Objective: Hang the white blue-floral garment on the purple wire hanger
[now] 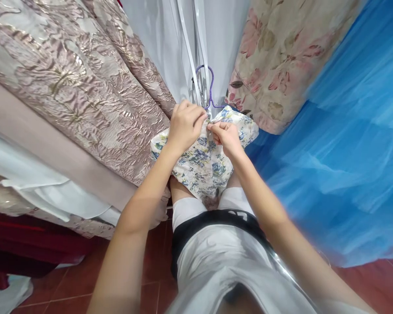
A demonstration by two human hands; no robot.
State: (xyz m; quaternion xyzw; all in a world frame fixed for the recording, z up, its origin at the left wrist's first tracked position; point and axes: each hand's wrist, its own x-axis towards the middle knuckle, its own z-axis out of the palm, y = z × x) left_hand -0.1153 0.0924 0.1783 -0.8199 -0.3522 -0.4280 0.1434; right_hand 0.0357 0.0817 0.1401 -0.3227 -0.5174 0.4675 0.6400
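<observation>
Evidently light and soft, the white cloth garment printed with blue and yellow flowers (196, 160) is hanging on a slim purple hanger (211, 87), before the person's thighs (180, 188). The right hand (227, 135) is pinching its upper front between thumb and forefinger; the left hand (186, 124) is resting just beside, fingers bent, though whether its fingertips are gripping cloth I cannot tell. Being limp, the thin fabric is probably inviting creases, so its shoulders (249, 127) are offering the better hold. Leftward, pinkish brocade with raised, shiny flowers (75, 83) is falling in heavy folds; rightward, sheer blue netting (343, 174) is spreading wide.
</observation>
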